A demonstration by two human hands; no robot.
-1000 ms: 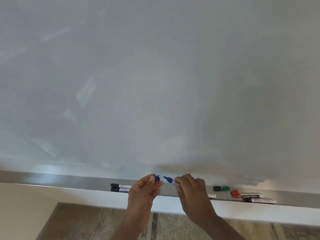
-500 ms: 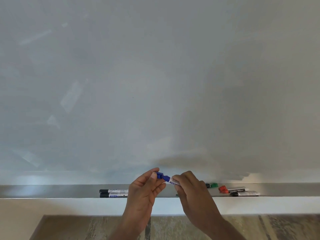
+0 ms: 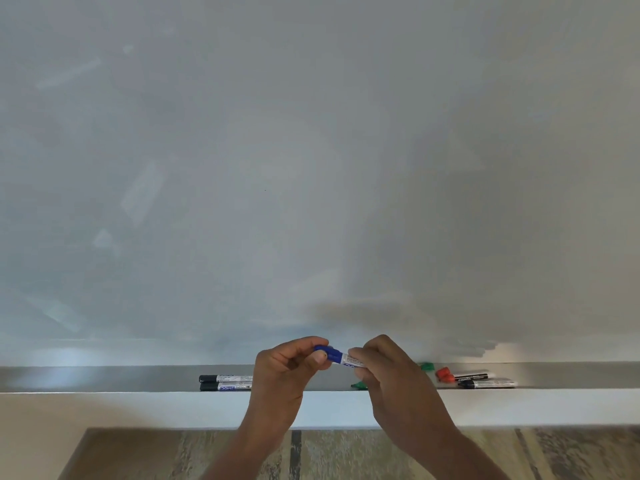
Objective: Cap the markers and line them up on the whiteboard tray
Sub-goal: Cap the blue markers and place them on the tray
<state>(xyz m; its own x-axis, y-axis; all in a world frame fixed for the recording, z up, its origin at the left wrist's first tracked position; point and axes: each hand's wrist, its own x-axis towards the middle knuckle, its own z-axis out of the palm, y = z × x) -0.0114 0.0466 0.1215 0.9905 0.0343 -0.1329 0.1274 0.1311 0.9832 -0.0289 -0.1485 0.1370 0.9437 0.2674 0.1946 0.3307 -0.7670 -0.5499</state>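
I hold a blue marker (image 3: 349,360) just above the grey whiteboard tray (image 3: 104,379). My left hand (image 3: 287,372) pinches its blue cap (image 3: 327,352), which sits on the marker's tip. My right hand (image 3: 388,375) grips the white barrel. Two capped black markers (image 3: 225,382) lie side by side on the tray to the left. On the right lie a green cap (image 3: 427,367), a red cap (image 3: 444,374) and two more markers (image 3: 485,381). A green marker tip (image 3: 359,385) shows under my right hand.
The large grey whiteboard (image 3: 311,168) fills the view above the tray. A white ledge (image 3: 138,408) runs below the tray, and a patterned floor (image 3: 311,455) lies beneath.
The blue cap and the marker tip were apart; my hands have come together and the cap now sits on the tip. The view has shifted slightly.
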